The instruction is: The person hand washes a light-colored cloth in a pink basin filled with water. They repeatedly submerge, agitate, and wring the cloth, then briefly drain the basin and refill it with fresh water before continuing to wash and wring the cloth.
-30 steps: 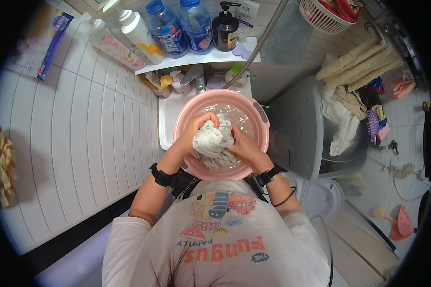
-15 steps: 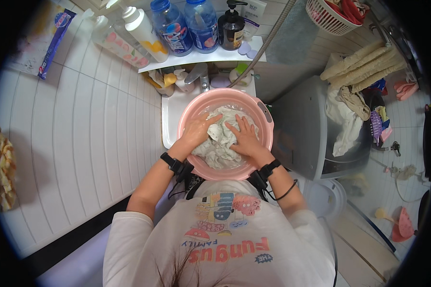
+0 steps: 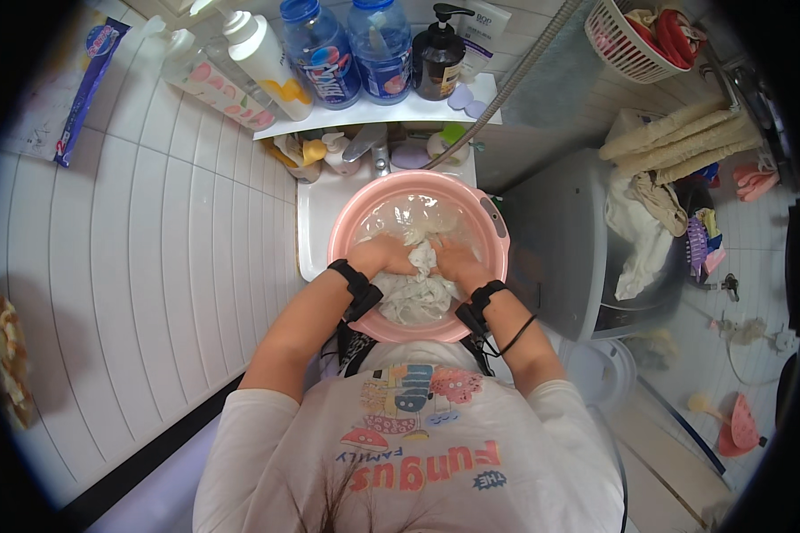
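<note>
A pink round basin point(image 3: 347, 206) of water sits on the white sink. In it lies a wet white cloth point(image 3: 413, 299), most of it bunched at the near side. My left hand point(image 3: 386, 255) dips into the water, its fingers curled on the cloth and partly hidden under it. Opposite it, my right hand point(image 3: 458, 261) grips the cloth too, fingers closed. A twisted fold of the fabric stands up between the two hands. Black bands with small devices circle both wrists.
Behind the basin are the faucet point(image 3: 371, 142) and a white shelf point(image 3: 391, 112) with several bottles. A metal shower hose point(image 3: 507, 93) hangs down close to the basin's far rim. On the right stands a grey washing machine point(image 3: 556, 240) with clothes on top.
Both hands went from lying spread on the cloth to closing on it. The cloth is gathered toward the near side, and open water shows at the far side.
</note>
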Action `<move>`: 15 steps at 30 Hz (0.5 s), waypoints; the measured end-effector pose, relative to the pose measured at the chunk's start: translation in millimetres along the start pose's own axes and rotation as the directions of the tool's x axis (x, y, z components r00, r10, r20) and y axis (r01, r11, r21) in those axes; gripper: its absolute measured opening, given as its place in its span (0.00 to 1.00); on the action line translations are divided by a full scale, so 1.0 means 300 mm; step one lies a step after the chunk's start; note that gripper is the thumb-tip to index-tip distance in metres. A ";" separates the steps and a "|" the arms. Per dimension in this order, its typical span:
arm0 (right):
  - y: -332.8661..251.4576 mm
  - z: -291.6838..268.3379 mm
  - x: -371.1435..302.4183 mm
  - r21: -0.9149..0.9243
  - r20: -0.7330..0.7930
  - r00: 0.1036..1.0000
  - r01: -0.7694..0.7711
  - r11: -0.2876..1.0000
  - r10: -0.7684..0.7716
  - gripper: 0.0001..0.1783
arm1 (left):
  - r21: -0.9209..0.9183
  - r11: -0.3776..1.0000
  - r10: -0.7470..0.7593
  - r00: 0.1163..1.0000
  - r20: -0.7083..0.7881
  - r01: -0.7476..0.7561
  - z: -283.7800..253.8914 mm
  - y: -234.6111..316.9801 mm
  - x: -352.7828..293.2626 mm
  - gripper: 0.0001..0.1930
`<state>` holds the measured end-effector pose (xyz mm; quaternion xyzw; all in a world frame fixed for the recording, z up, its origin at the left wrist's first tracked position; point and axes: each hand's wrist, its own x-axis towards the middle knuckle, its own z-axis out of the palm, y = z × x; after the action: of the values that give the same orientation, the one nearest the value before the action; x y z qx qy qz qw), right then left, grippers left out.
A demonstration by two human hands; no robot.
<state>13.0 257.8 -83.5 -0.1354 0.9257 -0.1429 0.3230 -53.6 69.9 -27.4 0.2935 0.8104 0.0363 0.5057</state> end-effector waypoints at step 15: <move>-0.062 -0.034 -0.140 0.445 -0.331 0.912 -0.074 0.892 0.241 0.40 | 0.014 0.995 0.087 0.798 -0.597 -0.098 0.027 0.024 0.049 0.34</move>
<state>41.2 256.8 -45.9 0.0450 0.9250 -0.3362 0.1710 -48.3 81.5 -40.3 0.3018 0.9126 0.1585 0.2257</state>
